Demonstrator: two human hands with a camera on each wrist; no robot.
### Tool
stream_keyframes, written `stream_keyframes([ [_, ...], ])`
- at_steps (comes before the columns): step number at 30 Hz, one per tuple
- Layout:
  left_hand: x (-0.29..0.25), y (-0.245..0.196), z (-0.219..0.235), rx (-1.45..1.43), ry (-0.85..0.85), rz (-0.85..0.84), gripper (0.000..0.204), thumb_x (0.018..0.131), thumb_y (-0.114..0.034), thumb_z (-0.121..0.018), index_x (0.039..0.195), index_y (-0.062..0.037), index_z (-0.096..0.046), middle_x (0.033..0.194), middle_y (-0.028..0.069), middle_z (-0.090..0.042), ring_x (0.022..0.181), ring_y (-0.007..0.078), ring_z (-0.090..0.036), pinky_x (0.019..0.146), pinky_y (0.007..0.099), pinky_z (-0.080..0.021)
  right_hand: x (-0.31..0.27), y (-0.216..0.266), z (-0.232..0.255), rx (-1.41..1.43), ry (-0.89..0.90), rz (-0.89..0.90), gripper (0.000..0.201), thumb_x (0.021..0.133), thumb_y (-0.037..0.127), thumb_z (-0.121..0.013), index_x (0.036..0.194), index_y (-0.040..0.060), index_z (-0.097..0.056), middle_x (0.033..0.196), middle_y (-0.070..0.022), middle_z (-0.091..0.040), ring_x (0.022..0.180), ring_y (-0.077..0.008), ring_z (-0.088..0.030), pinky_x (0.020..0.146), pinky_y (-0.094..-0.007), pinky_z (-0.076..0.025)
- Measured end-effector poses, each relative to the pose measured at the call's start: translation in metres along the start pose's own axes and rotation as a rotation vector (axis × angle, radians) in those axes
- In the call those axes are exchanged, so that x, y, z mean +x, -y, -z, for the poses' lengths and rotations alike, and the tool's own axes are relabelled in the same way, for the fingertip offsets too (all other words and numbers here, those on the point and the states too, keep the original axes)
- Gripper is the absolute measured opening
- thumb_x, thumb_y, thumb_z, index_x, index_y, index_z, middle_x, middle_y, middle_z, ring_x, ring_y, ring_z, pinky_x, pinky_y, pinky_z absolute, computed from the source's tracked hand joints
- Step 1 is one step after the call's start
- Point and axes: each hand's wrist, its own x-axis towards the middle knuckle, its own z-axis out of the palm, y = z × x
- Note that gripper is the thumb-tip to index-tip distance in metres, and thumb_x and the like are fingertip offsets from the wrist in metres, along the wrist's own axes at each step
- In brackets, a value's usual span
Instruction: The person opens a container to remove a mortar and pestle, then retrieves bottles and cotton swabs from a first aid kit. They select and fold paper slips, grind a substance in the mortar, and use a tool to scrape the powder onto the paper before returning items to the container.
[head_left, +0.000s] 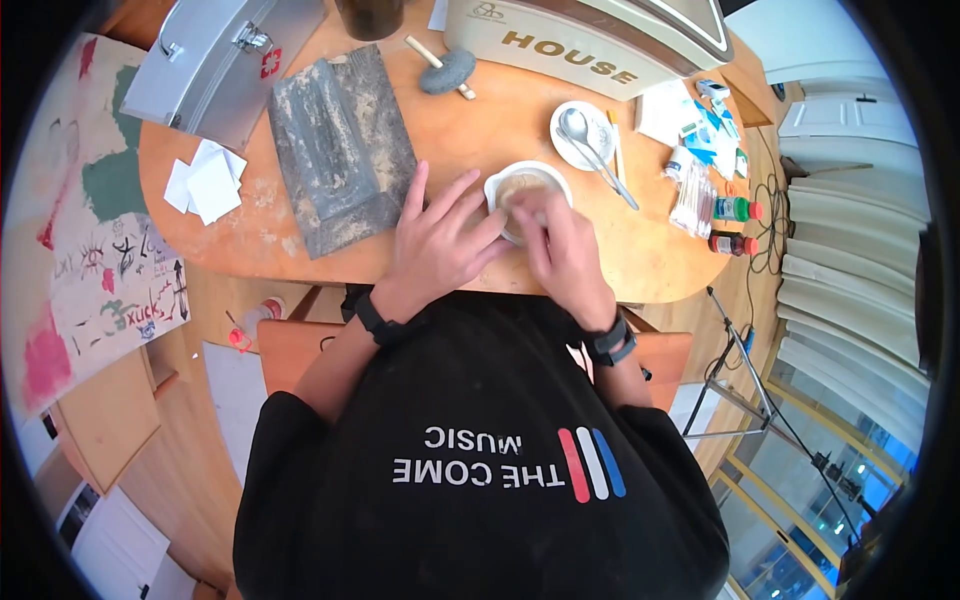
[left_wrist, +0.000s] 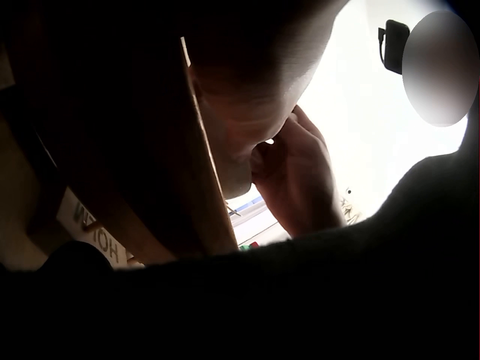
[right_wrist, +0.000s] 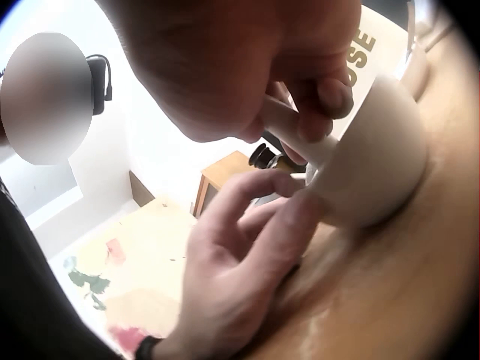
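A white mortar (head_left: pixel 553 170) with pale brown contents stands near the front edge of the table. My right hand (head_left: pixel 570 255) grips a white pestle (right_wrist: pixel 289 129) that slants down into it. At the mortar's left side, my left hand (head_left: pixel 445 240) pinches the rim between thumb and index finger, its other fingers spread. The right wrist view shows the left thumb against the mortar's outer wall (right_wrist: pixel 382 165). Inside the bowl, the pestle's lower end is hidden. The left wrist view is mostly dark.
Left of the mortar lies a grey block (head_left: pixel 390 130) with a trough, a grey wheel (head_left: pixel 450 72) on a rod behind it. A spoon (head_left: pixel 600 160) rests across a white dish (head_left: pixel 560 150). Around them are a HOUSE box (head_left: pixel 570 55), metal case (head_left: pixel 205 85), white papers (head_left: pixel 212 190) and small bottles (head_left: pixel 735 208).
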Motion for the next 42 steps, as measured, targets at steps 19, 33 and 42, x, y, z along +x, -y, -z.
stream_keyframes([
  [19,-0.001,0.001,-0.002,0.036,0.015,-0.02,0.032,0.083,-0.043,-0.08,0.104,-0.0201,-0.073,0.11,0.0056,-0.068,0.129,0.0279,-0.06,0.118,0.0659,-0.026,-0.009,-0.014,0.02,-0.033,0.005,-0.035,0.012,0.095,0.003,-0.065,0.099,0.0009,-0.055,0.081,-0.0217,-0.064,0.073,-0.0428,-0.066,0.063,-0.048,-0.052],
  [33,-0.002,-0.002,-0.003,0.061,0.032,-0.039,0.029,0.083,-0.044,-0.08,0.098,-0.0199,-0.074,0.108,0.006,-0.068,0.13,0.0293,-0.06,0.12,0.0692,-0.016,-0.009,-0.005,0.022,-0.012,0.052,0.02,0.011,0.095,0.003,-0.065,0.102,0.0001,-0.058,0.088,-0.0182,-0.066,0.074,-0.0397,-0.066,0.063,-0.0439,-0.053],
  [42,-0.001,-0.001,-0.004,0.065,0.018,-0.053,0.028,0.083,-0.04,-0.08,0.098,-0.017,-0.075,0.108,0.0062,-0.069,0.129,0.0309,-0.061,0.12,0.0711,-0.012,-0.006,-0.019,0.025,-0.005,-0.005,-0.015,0.012,0.096,0.007,-0.064,0.098,0.0013,-0.054,0.08,-0.0194,-0.062,0.073,-0.0426,-0.065,0.06,-0.0479,-0.05],
])
